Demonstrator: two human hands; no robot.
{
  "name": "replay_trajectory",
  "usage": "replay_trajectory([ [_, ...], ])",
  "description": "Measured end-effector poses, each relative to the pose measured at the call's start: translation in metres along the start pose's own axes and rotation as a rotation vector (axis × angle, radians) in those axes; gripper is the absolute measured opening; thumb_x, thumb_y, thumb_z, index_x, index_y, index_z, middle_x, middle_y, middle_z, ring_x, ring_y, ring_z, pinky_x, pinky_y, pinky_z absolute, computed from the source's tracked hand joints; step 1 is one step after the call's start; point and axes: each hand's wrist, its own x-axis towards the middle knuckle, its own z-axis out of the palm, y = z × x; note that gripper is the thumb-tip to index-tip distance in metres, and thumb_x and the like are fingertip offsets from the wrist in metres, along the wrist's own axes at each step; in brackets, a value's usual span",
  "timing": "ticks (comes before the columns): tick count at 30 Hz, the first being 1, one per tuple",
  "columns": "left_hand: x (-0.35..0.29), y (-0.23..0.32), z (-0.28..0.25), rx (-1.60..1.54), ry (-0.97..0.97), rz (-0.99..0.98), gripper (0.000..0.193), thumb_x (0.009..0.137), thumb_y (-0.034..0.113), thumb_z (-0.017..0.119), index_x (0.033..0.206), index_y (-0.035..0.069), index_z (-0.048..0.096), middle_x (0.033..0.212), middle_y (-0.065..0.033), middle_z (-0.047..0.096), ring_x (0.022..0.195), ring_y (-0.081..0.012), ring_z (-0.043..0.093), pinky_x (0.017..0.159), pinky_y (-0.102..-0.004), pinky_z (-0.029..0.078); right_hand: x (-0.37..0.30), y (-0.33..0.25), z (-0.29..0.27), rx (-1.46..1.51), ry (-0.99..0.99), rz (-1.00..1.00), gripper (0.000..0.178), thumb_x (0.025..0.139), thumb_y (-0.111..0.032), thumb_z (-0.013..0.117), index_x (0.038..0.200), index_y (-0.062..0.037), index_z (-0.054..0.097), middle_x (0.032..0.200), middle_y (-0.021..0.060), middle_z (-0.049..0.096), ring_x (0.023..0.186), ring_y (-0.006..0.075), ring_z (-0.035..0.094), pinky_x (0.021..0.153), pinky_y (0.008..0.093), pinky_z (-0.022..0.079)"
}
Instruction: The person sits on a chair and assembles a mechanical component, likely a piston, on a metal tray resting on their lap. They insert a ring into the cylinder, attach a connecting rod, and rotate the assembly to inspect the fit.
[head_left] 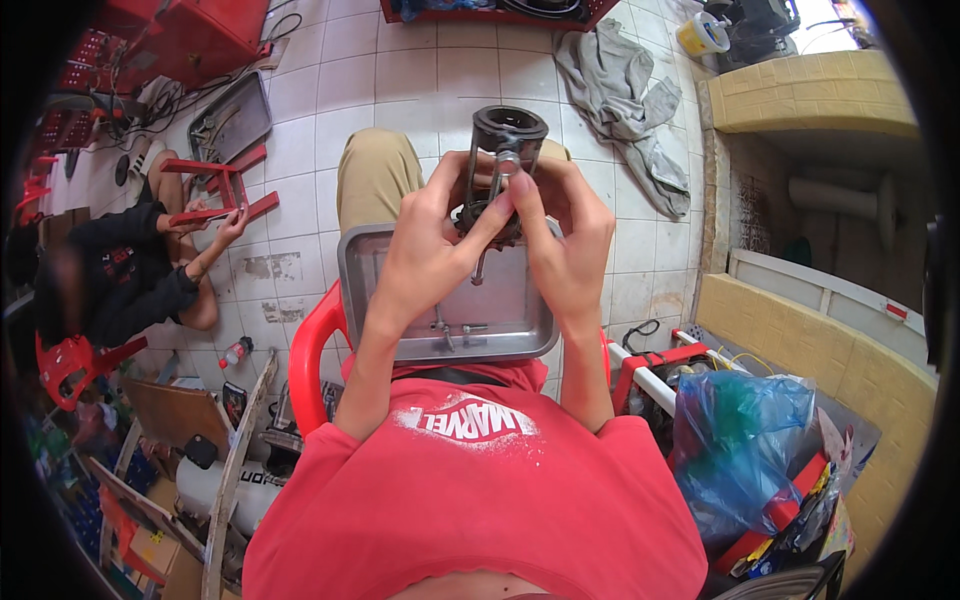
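Observation:
Above my lap, both hands hold a dark metal cage-like part [510,122], with a round open ring at its top and upright bars below. My left hand [430,240] wraps its left side, the thumb pressed toward the middle. On the other side my right hand [565,240] grips it, thumb at a silver bolt head [508,163] on the front. A thin metal rod end [479,268] sticks out below the fingers. Under my hands a grey metal tray [360,290] rests on my lap, with a few loose bolts [470,328] in it. My fingers hide the part's lower middle.
At the left a seated person [110,260] holds a red metal frame [225,190]; another tray [235,115] lies on the floor beyond. A grey cloth [620,90] lies far right. Beside my right arm are a blue plastic bag [740,440] and a tiled ledge [800,340].

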Motion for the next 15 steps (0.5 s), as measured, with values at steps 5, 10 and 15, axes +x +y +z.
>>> replay_trajectory([
  [5, 0.002, 0.014, -0.013, -0.071, -0.087, -0.143, 0.04, 0.103, 0.025, 0.063, 0.131, -0.003, 0.056, 0.107, -0.0137, 0.072, 0.1, -0.0145, 0.068, 0.082, -0.0313, 0.055, 0.006, 0.0, -0.009, -0.059, -0.036, -0.05, 0.018, 0.094, -0.003, 0.066, 0.111, 0.0019, 0.068, 0.089, 0.0145, 0.072, 0.072, 0.021, 0.07, 0.064, 0.0326, 0.054],
  [10, 0.011, 0.001, -0.029, 0.017, -0.245, 0.268, 0.066, 0.089, 0.034, 0.078, 0.138, -0.002, 0.054, 0.112, -0.0123, 0.07, 0.107, -0.0196, 0.066, 0.089, -0.0347, 0.053, -0.004, -0.016, -0.019, -0.174, -0.071, -0.327, 0.027, 0.086, 0.008, 0.062, 0.11, 0.0004, 0.07, 0.085, 0.0143, 0.068, 0.071, 0.0279, 0.067, 0.064, 0.0338, 0.054],
  [15, -0.002, -0.008, -0.025, -0.228, -0.42, 0.2, 0.087, 0.07, 0.032, 0.093, 0.138, -0.006, 0.054, 0.121, -0.0112, 0.067, 0.106, -0.0217, 0.066, 0.095, -0.0349, 0.052, 0.003, -0.025, -0.019, -0.167, -0.102, -0.599, 0.033, 0.07, 0.009, 0.066, 0.102, 0.0006, 0.069, 0.083, 0.0112, 0.066, 0.07, 0.0276, 0.064, 0.063, 0.0369, 0.052],
])
